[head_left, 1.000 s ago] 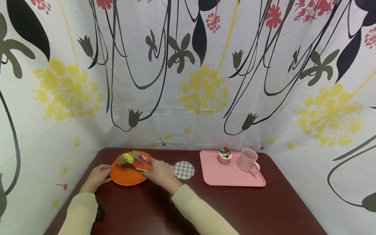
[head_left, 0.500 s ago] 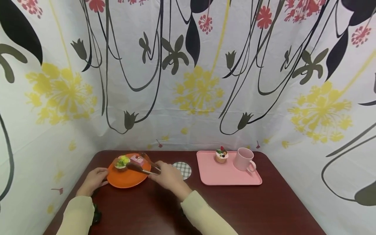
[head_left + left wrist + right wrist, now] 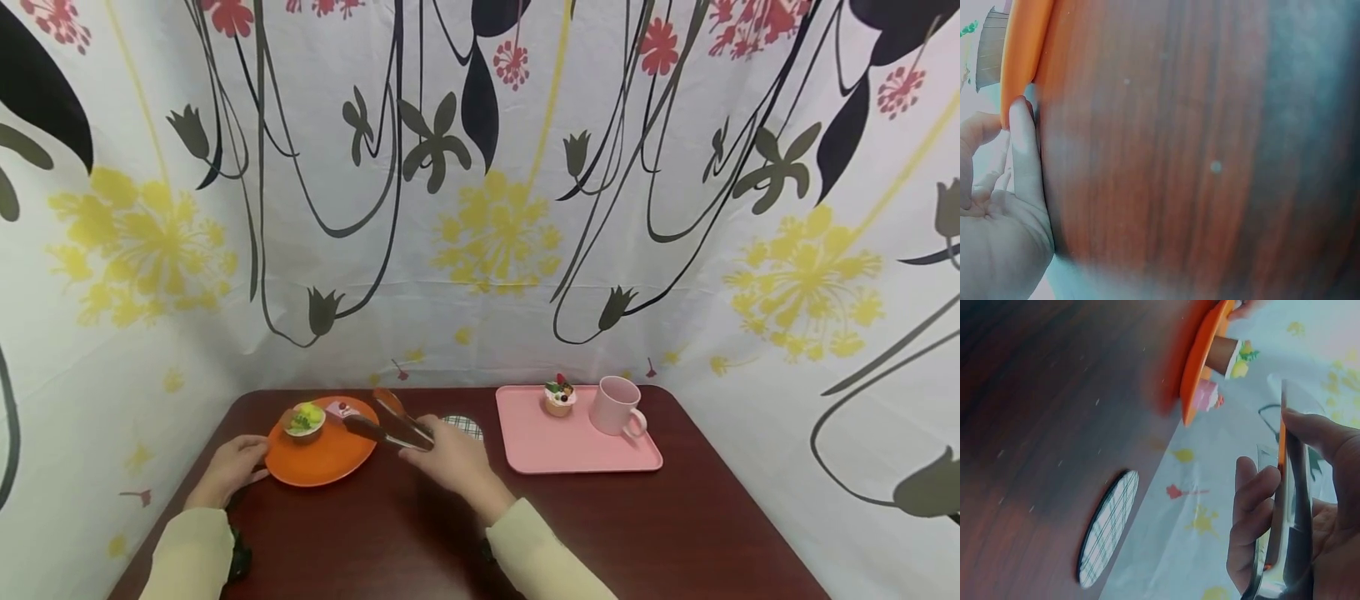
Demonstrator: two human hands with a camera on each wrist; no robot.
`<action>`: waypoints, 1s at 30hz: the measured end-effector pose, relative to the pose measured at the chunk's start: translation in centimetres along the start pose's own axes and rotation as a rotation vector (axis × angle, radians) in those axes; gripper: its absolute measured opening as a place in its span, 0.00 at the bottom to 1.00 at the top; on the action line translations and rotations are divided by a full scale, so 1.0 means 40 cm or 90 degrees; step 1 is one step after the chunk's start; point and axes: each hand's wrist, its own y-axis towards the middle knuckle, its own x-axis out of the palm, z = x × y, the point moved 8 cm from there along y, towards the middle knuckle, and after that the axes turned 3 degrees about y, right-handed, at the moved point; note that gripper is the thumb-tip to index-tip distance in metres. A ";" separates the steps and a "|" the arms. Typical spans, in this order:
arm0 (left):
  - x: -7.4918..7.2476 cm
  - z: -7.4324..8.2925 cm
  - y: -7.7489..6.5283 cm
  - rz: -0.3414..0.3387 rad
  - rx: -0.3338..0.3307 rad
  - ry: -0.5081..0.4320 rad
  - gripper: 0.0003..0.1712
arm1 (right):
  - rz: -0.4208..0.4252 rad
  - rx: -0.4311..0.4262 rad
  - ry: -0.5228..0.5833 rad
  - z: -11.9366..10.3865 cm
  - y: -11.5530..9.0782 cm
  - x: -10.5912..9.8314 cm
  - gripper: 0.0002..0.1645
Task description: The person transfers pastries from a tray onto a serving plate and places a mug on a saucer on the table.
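Observation:
My left hand (image 3: pixel 234 467) pinches the near-left rim of an orange plate (image 3: pixel 322 463), with the thumb over the rim and a finger under it in the left wrist view. Upright on the plate's left part is a cupcake (image 3: pixel 304 423) with a yellow and green top. Behind it to the right lies a small pink cake slice (image 3: pixel 340 408) with a red berry. Metal tongs (image 3: pixel 1297 487) are gripped in my right hand (image 3: pixel 459 463), right of the plate. Their arms are spread, with nothing between the tips, which point at the plate's right side.
Just beyond my right hand lies a round checked coaster (image 3: pixel 467 426), partly hidden. A pink tray (image 3: pixel 577 454) at the back right carries a fruit-topped cupcake (image 3: pixel 559 402) and a pink mug (image 3: pixel 615 407). Patterned cloth (image 3: pixel 450 250) hangs behind the dark wooden table (image 3: pixel 360 542).
The tongs have come off the yellow-topped cupcake, spread apart and drawn back to the right with my right hand. The cupcake stays on the plate. My left hand keeps its hold on the rim.

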 end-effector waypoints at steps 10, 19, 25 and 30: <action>0.006 -0.009 0.000 0.005 -0.006 0.011 0.38 | 0.033 0.031 0.040 0.107 -0.025 -0.063 0.34; 0.004 -0.015 0.005 0.005 0.002 0.002 0.38 | 0.054 0.037 0.062 0.169 -0.033 -0.100 0.34; 0.003 -0.008 0.006 0.003 0.001 0.003 0.38 | 0.080 0.037 0.079 0.199 -0.045 -0.125 0.33; 0.000 -0.003 0.010 0.000 0.004 0.002 0.39 | 0.097 0.048 0.093 0.233 -0.055 -0.148 0.31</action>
